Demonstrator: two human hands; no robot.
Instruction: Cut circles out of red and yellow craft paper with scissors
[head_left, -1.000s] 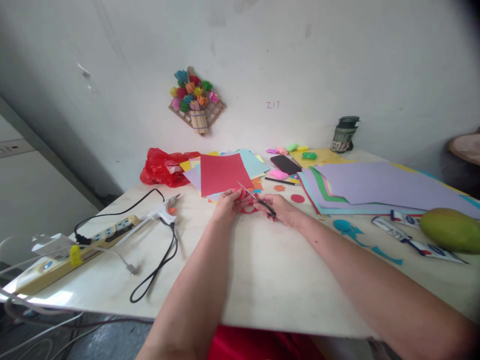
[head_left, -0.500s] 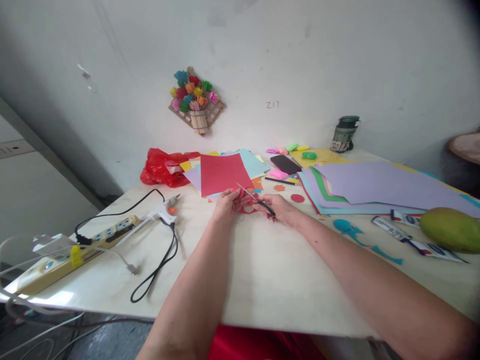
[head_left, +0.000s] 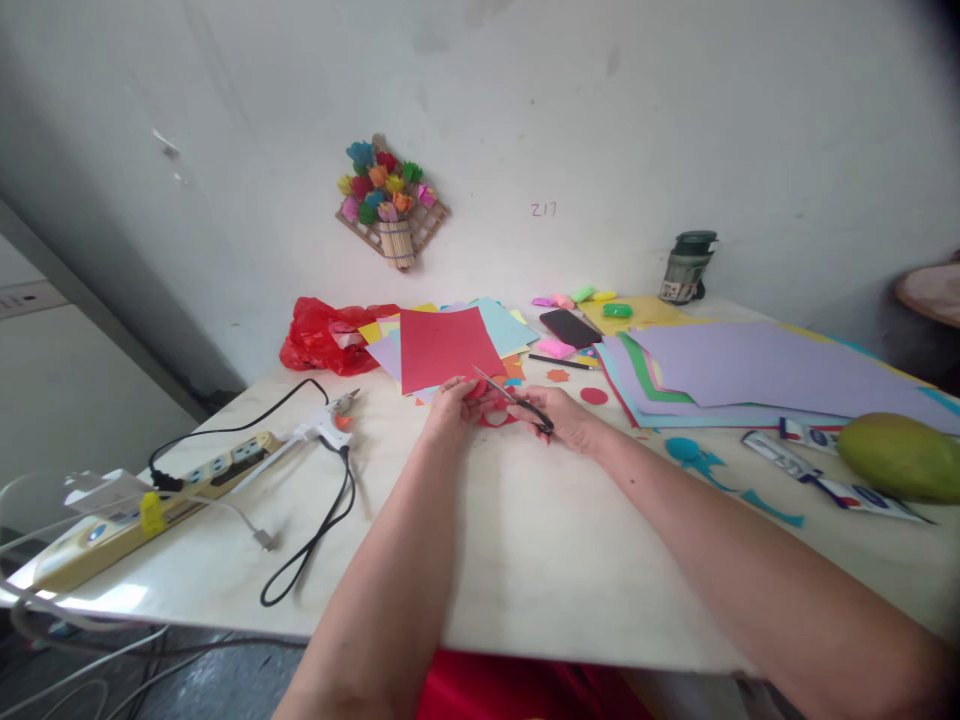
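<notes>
My left hand [head_left: 452, 408] pinches a small piece of red paper [head_left: 475, 386] above the white table. Black-handled scissors [head_left: 534, 414] are gripped in my right hand [head_left: 561, 418], their blades slanting up and left against that red paper. Under and between both hands lie red paper scraps [head_left: 496, 417], partly hidden by the fingers. Just behind is a large red sheet [head_left: 448, 350] on a pile of coloured papers. To the right of my right hand a red paper disc [head_left: 594, 396] and an orange star-shaped cutout [head_left: 557, 376] rest flat.
At left are a glue gun [head_left: 330, 428] with its black cord and a power strip [head_left: 161, 512]. A red plastic bag [head_left: 330, 335] sits behind. On the right are large paper sheets [head_left: 750, 370], blue cutouts [head_left: 694, 455], glue tubes [head_left: 862, 497] and a mango [head_left: 904, 456]. A phone [head_left: 570, 328] lies at the back.
Both hands stay almost in place, still holding the red paper and the scissors. The scissors' handles have shifted very slightly right; the view itself has moved a little.
</notes>
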